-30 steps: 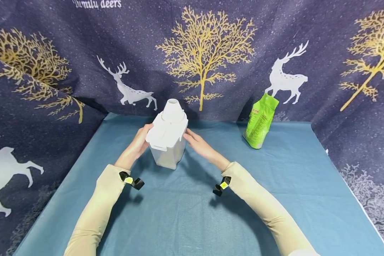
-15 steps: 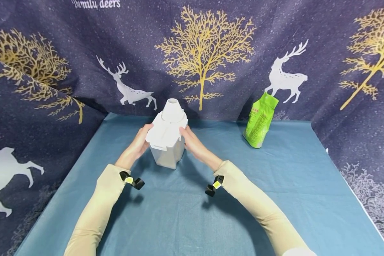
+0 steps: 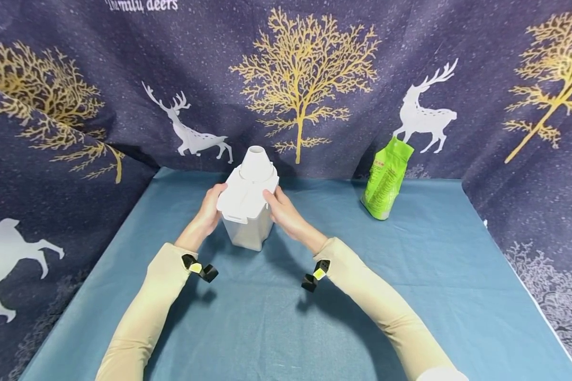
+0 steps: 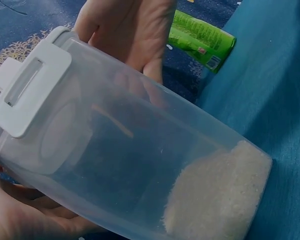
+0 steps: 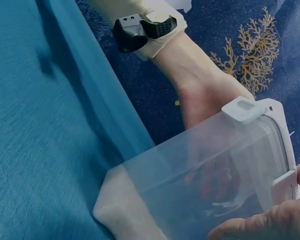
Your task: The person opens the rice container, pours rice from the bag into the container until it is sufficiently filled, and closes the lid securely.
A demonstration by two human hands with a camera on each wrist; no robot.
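Gripping a clear tub [image 3: 248,211] from both sides, the left hand [image 3: 208,214] and right hand [image 3: 283,214] curl their fingers round its walls at mid-table [image 3: 267,328]. Bare blue cloth spreads nearer. A green bag [image 3: 386,180] stands near the far right corner, well apart.

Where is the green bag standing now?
In the head view the green bag stands at the table's far right, against the backdrop, right of the white-lidded container.

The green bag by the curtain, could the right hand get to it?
Probably yes. The green bag stands alone on the cloth with nothing before it, but the right hand is holding the container.
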